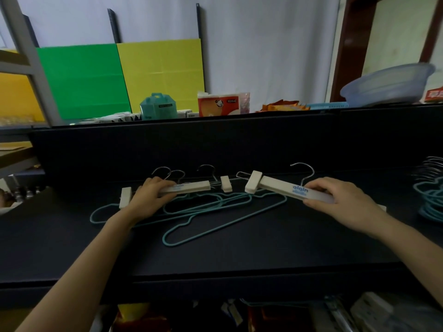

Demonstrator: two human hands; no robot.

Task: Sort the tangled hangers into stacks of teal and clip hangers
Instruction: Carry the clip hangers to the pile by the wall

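Several teal wire hangers (pixel 211 212) lie tangled in the middle of the dark shelf (pixel 215 255). On top of them at the left lies a cream clip hanger (pixel 191 186) with a blue logo; my left hand (pixel 148 197) grips its bar near the left clip. My right hand (pixel 340 200) grips the bar of a second cream clip hanger (pixel 278 186), tilted and lifted a little at the right of the tangle. A stack of teal hangers (pixel 431 200) lies at the shelf's far right edge.
Behind the shelf's dark back wall stand a teal container (pixel 158 106), a red-and-white pack of rolls (pixel 218 104), orange packets (pixel 282 107) and a blue basin (pixel 388 85). Green and yellow boards (pixel 119 75) lean on the wall. Boxes and packages fill the space below the shelf.
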